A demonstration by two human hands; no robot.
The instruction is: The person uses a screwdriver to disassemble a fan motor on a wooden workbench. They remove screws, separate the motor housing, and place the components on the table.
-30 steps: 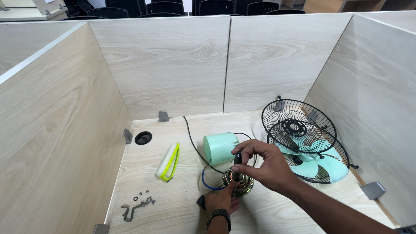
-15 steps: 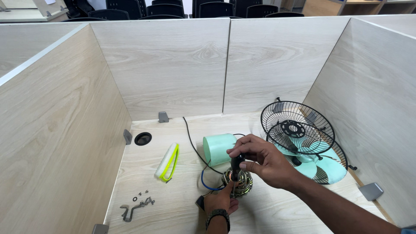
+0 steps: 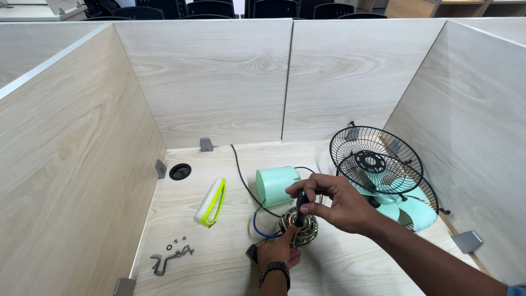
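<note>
A bare fan motor (image 3: 299, 229) with copper windings stands on the wooden desk (image 3: 219, 257). My left hand (image 3: 279, 251) grips it from below, a dark watch on that wrist. My right hand (image 3: 334, 204) holds a black-handled screwdriver (image 3: 301, 207) upright, its tip down on the top of the motor. Just behind the motor lies a mint-green motor cover (image 3: 276, 184). Blue and black wires (image 3: 257, 226) run out of the motor to the left.
Black wire fan guards (image 3: 378, 161) lie over mint fan blades (image 3: 416, 211) at the right. A white and yellow-green part (image 3: 211, 200) lies left of the motor. Loose screws and a metal bracket (image 3: 171, 256) sit near the front left. Wooden partitions surround the desk; a cable hole (image 3: 180, 171) lies at the left.
My right hand has shifted its fingers on the screwdriver handle above the motor. The left hand and the motor stay in place.
</note>
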